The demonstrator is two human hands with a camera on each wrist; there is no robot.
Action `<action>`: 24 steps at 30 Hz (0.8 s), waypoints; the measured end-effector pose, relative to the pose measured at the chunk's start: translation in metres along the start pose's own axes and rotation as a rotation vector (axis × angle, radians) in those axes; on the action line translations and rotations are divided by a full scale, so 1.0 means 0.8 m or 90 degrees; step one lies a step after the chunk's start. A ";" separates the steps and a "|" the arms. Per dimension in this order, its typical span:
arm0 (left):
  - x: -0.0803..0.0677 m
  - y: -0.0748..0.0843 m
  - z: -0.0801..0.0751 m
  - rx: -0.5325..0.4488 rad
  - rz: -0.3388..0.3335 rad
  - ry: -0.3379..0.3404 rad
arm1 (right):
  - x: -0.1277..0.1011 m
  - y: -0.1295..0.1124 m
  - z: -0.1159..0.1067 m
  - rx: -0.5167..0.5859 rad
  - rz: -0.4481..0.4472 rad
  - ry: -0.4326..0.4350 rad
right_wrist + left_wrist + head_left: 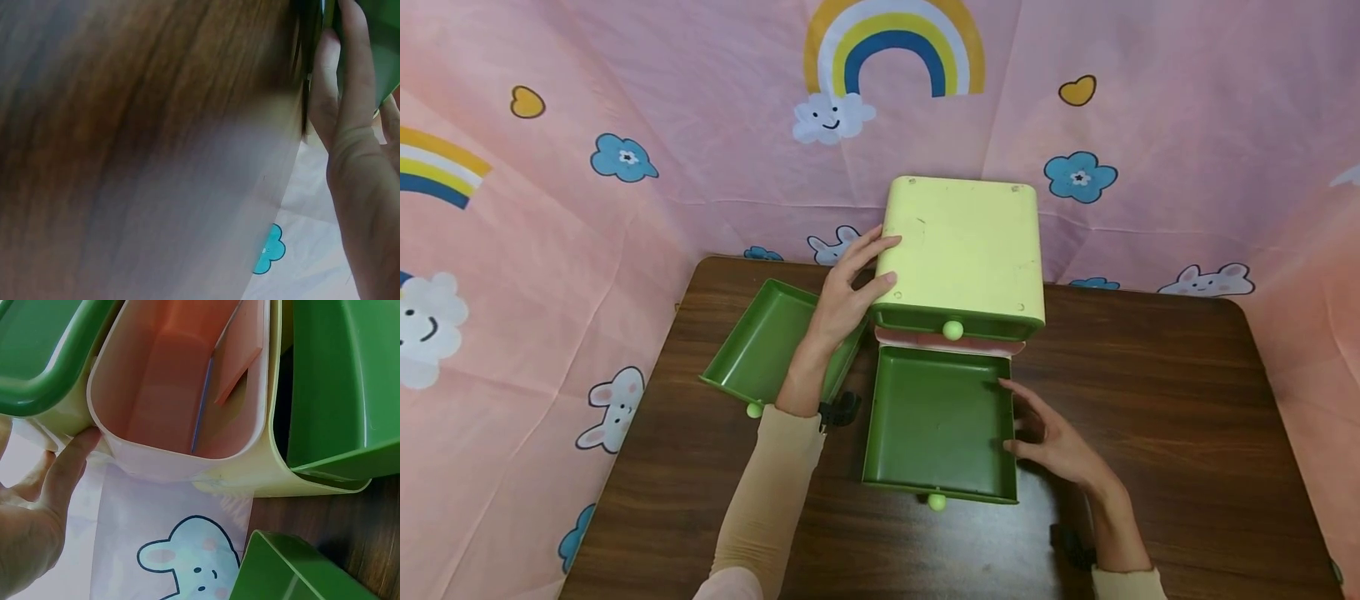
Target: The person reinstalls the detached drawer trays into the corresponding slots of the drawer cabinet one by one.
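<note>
The green drawer (pixel 940 421) juts from the front of the cabinet (pixel 962 242); nearer right hand (pixel 1060 446) grips its side, left hand (pixel 838 308) rests unclenched on the cabinet.

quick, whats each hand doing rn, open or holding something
Left hand: open, fingers against the yellow cabinet.
Right hand: at the right wall of the nearer green drawer; cannot tell whether it grips.
</note>
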State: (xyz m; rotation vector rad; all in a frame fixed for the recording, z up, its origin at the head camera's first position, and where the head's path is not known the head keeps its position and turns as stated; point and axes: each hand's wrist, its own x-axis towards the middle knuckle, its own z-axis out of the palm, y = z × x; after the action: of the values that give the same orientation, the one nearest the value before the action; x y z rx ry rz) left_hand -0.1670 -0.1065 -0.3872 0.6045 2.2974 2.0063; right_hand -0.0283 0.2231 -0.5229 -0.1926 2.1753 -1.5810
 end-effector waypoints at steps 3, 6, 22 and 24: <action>0.000 0.002 0.000 0.004 -0.003 -0.001 | 0.001 0.000 0.000 0.002 0.003 0.001; 0.000 0.003 0.000 0.007 -0.005 0.000 | 0.002 -0.001 -0.001 0.001 0.001 0.002; 0.001 0.000 0.000 -0.015 -0.003 -0.004 | 0.014 -0.001 -0.002 0.048 -0.018 0.002; 0.000 0.000 0.001 -0.016 -0.002 -0.003 | 0.014 0.000 -0.003 0.052 -0.022 0.000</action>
State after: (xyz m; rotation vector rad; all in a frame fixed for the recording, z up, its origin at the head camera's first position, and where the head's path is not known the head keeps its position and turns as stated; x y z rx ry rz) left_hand -0.1672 -0.1060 -0.3873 0.6022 2.2653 2.0265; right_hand -0.0395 0.2207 -0.5252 -0.2049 2.1132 -1.6855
